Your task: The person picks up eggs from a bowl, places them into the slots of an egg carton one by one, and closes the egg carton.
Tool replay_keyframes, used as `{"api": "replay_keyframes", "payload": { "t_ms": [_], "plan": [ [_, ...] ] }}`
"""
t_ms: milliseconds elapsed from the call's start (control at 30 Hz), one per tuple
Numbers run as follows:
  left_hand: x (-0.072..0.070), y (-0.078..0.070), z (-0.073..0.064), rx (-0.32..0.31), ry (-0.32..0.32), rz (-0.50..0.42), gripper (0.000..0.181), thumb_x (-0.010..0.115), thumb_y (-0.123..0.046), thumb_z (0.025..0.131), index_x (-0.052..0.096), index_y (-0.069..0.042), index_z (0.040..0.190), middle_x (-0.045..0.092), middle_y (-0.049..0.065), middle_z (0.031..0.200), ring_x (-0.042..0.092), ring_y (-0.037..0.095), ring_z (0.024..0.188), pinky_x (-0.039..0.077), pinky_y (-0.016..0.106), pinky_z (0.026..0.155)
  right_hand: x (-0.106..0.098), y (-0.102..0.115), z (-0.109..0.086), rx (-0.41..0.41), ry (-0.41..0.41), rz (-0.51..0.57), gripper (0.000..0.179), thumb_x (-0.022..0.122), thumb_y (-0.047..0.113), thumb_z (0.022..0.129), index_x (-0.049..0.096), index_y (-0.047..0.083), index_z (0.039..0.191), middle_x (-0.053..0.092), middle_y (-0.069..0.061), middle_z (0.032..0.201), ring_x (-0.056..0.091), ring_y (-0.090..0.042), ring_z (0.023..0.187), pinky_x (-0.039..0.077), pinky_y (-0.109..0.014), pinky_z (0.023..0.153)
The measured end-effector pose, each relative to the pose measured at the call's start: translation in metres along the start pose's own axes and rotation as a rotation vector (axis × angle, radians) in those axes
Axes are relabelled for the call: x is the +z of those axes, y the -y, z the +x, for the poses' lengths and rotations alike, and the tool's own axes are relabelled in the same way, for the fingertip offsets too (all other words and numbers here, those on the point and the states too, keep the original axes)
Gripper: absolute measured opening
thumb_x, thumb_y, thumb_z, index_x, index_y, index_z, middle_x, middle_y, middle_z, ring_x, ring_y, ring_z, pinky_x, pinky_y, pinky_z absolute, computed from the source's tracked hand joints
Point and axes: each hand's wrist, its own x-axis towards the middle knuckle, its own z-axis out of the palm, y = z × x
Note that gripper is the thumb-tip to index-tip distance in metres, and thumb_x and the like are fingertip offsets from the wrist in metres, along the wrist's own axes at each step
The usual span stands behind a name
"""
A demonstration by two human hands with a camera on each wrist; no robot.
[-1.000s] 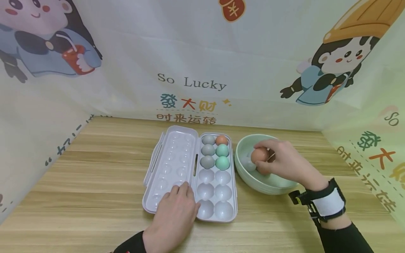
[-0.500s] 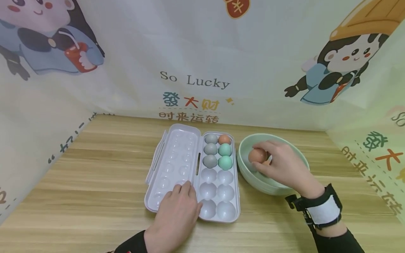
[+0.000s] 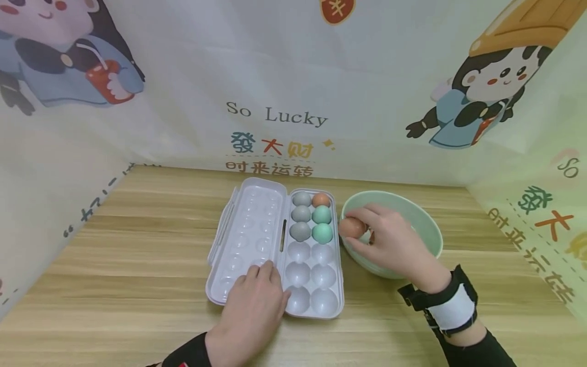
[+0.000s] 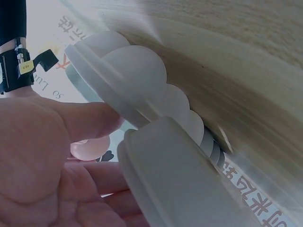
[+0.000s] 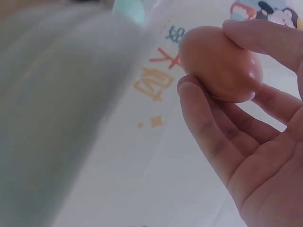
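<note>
In the head view my right hand [image 3: 392, 242] pinches a brown egg [image 3: 351, 228] between thumb and fingers, over the left rim of a light green bowl [image 3: 428, 232]. The right wrist view shows this egg [image 5: 220, 64] clear of the bowl wall. A white egg carton [image 3: 340, 285] lies open beside the bowl. Grey eggs [image 3: 300, 214], mint-green eggs [image 3: 322, 233] and one brown egg [image 3: 320, 199] fill its far rows; the nearer cups are bare. My left hand [image 3: 254, 306] rests on the near end of the lid [image 3: 249, 224], its thumb touching the tray edge.
The wooden table [image 3: 128, 255] extends left and in front of the carton. A printed cloth [image 3: 183, 102] with cartoon figures hangs behind and at both sides. My right hand hides part of the bowl's inside.
My right hand has carried the brown egg left, from inside the bowl to its left rim, towards the carton. My left hand stays in place on the carton. The head view has shifted slightly.
</note>
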Motion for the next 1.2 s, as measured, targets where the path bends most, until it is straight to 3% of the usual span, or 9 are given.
{"api": "replay_keyframes", "payload": {
  "t_ms": [133,233,367,467,667,1067,1200],
  "plan": [
    [0.0,0.002,0.0,-0.006,0.003,0.001,0.041,0.068,-0.031,0.084,0.061,0.008,0.095,0.053,0.012,0.086,0.052,0.025,0.075,0.044,0.035,0.061,0.011,0.01,0.002,-0.06,0.046,0.005,0.036,0.076,0.017,0.078,0.065,0.006,0.111,0.061,-0.006,0.104,0.058,-0.014,0.085,0.046,-0.026,0.073],
    [0.0,0.002,0.0,-0.005,-0.003,0.001,0.041,0.068,-0.031,0.083,0.061,0.008,0.095,0.052,0.011,0.084,0.052,0.024,0.075,0.044,0.035,0.06,0.018,0.016,0.002,-0.072,0.063,-0.046,0.038,0.077,0.016,0.077,0.066,0.01,0.113,0.06,-0.004,0.107,0.06,-0.014,0.085,0.047,-0.024,0.063],
    [0.001,0.002,0.0,-0.004,-0.005,-0.004,0.041,0.068,-0.031,0.083,0.06,0.008,0.094,0.049,0.009,0.081,0.051,0.024,0.074,0.044,0.035,0.06,0.026,0.021,0.002,-0.087,0.081,-0.077,0.038,0.077,0.016,0.077,0.066,0.013,0.113,0.06,-0.003,0.107,0.061,-0.014,0.084,0.046,-0.023,0.06],
    [0.0,0.002,0.0,0.001,0.002,-0.01,0.043,0.068,-0.03,0.084,0.061,0.01,0.098,0.055,0.013,0.091,0.053,0.027,0.081,0.046,0.036,0.067,0.03,0.024,0.002,-0.101,0.113,-0.05,0.039,0.078,0.013,0.076,0.065,0.011,0.112,0.059,-0.004,0.106,0.059,-0.014,0.089,0.047,-0.023,0.071],
    [0.001,0.003,0.001,-0.004,0.012,-0.012,0.053,0.065,-0.03,0.086,0.057,0.014,0.115,0.055,0.027,0.119,0.052,0.038,0.108,0.042,0.042,0.088,0.031,0.03,0.005,-0.088,0.139,-0.038,0.04,0.079,0.01,0.074,0.065,0.011,0.112,0.058,-0.002,0.103,0.056,-0.013,0.089,0.047,-0.021,0.072],
    [0.003,0.004,0.0,-0.018,0.087,-0.08,0.053,0.059,-0.027,0.089,0.054,0.015,0.12,0.053,0.029,0.123,0.049,0.041,0.116,0.037,0.047,0.095,0.04,0.046,0.018,-0.091,0.205,-0.022,0.04,0.077,0.009,0.076,0.063,0.014,0.113,0.057,0.002,0.098,0.055,-0.01,0.079,0.045,-0.02,0.068],
    [0.003,0.004,0.001,-0.015,0.107,-0.08,0.05,0.056,-0.024,0.089,0.054,0.014,0.121,0.053,0.028,0.124,0.05,0.04,0.115,0.036,0.047,0.096,0.042,0.05,0.027,-0.102,0.242,-0.029,0.031,0.076,0.009,0.076,0.062,0.015,0.103,0.054,0.005,0.089,0.052,-0.009,0.074,0.043,-0.02,0.063]
  ]
}}
